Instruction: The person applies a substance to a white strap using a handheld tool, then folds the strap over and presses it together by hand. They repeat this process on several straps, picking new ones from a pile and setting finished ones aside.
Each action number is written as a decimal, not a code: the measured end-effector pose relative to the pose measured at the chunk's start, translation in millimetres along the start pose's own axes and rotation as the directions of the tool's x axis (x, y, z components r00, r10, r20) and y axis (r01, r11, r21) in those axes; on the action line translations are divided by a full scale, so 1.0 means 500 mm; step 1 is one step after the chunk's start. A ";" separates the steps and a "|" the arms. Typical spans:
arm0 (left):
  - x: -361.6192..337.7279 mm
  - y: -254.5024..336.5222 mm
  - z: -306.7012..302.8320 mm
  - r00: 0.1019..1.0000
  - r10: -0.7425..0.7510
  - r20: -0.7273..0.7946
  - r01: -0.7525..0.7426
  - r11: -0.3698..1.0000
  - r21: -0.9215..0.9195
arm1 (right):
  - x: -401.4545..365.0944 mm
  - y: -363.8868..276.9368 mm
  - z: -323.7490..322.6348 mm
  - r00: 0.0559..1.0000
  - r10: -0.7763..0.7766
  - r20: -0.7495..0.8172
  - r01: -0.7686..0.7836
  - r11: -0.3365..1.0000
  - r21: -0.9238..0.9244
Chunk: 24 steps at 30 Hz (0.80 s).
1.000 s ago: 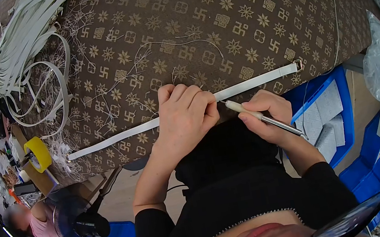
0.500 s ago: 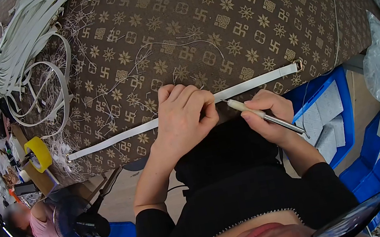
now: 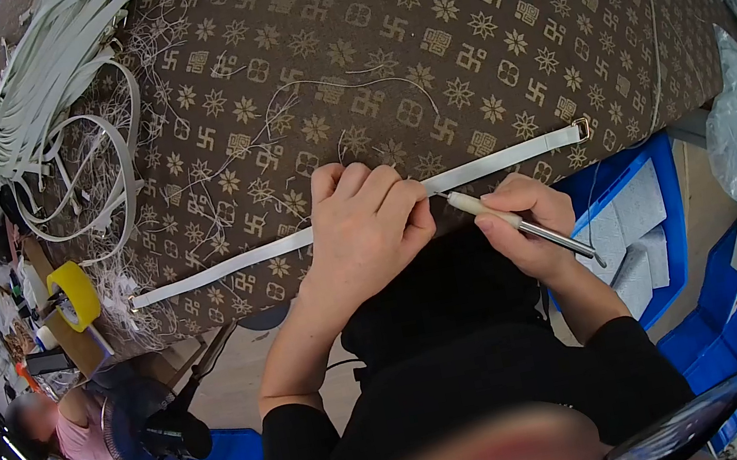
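At the table's near edge, the left hand's point(image 3: 368, 225) curled fingers pin a flat white webbing strap point(image 3: 218, 271). The right hand point(image 3: 526, 227) pinches a slim pen-like tool point(image 3: 483, 210), cream grip and metal shaft, its tip touching the strap mid-length. Work seems partway along; the finished stretch cannot be told. Beyond lie brown gold-patterned cloth point(image 3: 472, 34), stray threads point(image 3: 352, 83) and heaped straps point(image 3: 38, 86).

The table cover point(image 3: 470, 25) is dark brown with a repeating gold print: little flowers, squares and hooked crosses in neat rows. The strap point(image 3: 227, 269) across it is plain off-white with a gold-coloured buckle point(image 3: 582, 129) at one end, and the pile of straps point(image 3: 37, 81) up in the corner is the same pale shade. The tool point(image 3: 526, 227) has a cream handle and a silvery shaft. The tape roll point(image 3: 75, 297) is bright yellow, the crate point(image 3: 663, 168) is blue, and the sleeves point(image 3: 474, 379) are plain black.
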<state>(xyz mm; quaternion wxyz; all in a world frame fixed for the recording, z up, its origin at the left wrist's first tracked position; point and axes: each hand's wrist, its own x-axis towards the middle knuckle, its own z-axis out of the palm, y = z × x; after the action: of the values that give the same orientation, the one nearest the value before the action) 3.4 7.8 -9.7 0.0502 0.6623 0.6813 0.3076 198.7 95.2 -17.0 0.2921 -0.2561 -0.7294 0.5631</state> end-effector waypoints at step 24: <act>0.002 -0.005 -0.004 0.999 -0.024 0.037 0.026 0.998 -0.054 | 0.014 -0.002 0.008 0.994 -0.106 0.031 0.109 0.987 -0.115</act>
<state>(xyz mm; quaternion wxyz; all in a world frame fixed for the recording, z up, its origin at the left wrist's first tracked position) 0.3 8.3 -8.8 0.0843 0.6577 0.6798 0.3133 190.9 97.3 -15.8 0.2973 -0.2259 -0.7774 0.5062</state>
